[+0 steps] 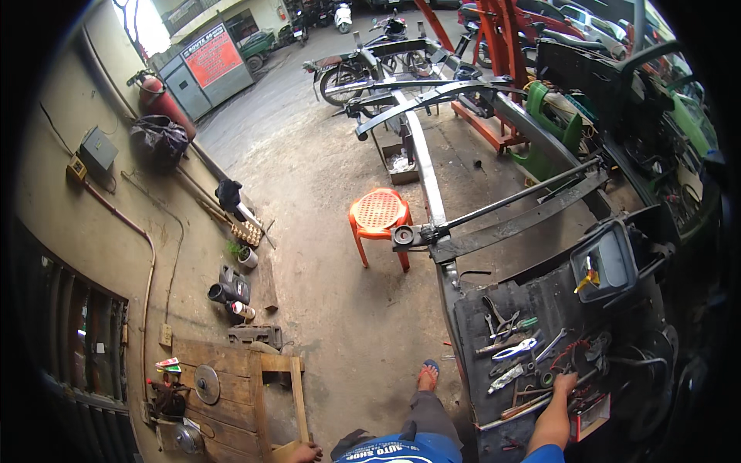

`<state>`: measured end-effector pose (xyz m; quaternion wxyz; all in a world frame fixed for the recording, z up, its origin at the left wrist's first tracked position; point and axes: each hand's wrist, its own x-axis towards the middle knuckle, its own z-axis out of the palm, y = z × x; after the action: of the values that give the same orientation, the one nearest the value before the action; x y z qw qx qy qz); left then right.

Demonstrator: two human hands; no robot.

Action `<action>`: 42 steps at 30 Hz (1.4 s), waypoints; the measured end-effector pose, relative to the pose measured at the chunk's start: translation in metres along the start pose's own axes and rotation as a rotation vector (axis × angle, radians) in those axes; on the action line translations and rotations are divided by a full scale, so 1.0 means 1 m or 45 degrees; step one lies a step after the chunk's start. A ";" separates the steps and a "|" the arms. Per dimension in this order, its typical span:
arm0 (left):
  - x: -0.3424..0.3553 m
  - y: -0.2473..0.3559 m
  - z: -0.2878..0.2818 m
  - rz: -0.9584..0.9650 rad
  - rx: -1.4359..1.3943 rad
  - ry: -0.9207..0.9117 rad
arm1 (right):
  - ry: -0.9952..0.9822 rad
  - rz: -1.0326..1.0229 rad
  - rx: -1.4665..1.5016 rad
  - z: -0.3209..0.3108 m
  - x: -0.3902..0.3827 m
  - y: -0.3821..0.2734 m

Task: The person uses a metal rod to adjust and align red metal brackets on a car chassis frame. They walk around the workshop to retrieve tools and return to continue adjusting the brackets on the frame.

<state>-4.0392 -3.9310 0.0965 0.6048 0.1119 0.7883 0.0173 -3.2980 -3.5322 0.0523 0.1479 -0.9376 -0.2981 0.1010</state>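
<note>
My right hand reaches onto a black tool surface. Its fingers are bent down and look closed on something dark that I cannot make out, among the tools. A coiled red wire and a roll of tape lie close by. Farther up are blue-white-handled pliers, a wrench and green-handled pliers. A crumpled silver packet is to the left of the tape. Low in the picture, my left hand is beside the wooden bench; its fingers are too small and cut off to read.
A bare vehicle frame stretches away ahead, with an orange stool at its left. A grey tray stands behind the tools; a red-edged box is right of my forearm. Bottles and cans line the left wall.
</note>
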 end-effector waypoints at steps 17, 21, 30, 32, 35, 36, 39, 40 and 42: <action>0.100 0.177 -0.089 0.016 0.160 0.134 | 0.150 -0.790 0.834 -0.018 -0.142 -0.445; 0.176 0.210 -0.173 0.303 0.025 0.232 | -0.164 -1.229 0.729 0.028 -0.289 -0.613; 0.119 0.573 -0.476 1.060 -0.334 0.078 | -1.953 -0.871 0.738 0.134 -0.522 -0.899; 0.099 0.660 -0.513 1.361 -0.373 -0.005 | -2.209 -0.954 0.777 0.150 -0.555 -0.953; 0.118 0.742 -0.585 1.231 -0.212 -0.073 | -1.747 -1.607 0.419 0.155 -0.579 -1.063; 0.140 0.761 -0.608 1.123 -0.159 -0.099 | -1.496 -1.734 0.396 0.147 -0.580 -1.101; 0.222 0.757 -0.681 0.969 -0.081 0.201 | -1.628 -1.964 0.942 0.100 -0.565 -1.231; 0.256 0.746 -0.705 0.787 0.008 0.293 | -1.900 -1.923 1.184 0.077 -0.558 -1.262; 0.308 0.694 -0.743 0.561 0.191 0.471 | -2.291 -2.122 1.677 0.044 -0.552 -1.327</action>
<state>-4.7177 -3.1134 0.1164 0.4227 0.3196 0.8409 0.1101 -4.4554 -2.8146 0.5150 0.3327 0.1419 -0.6525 0.6659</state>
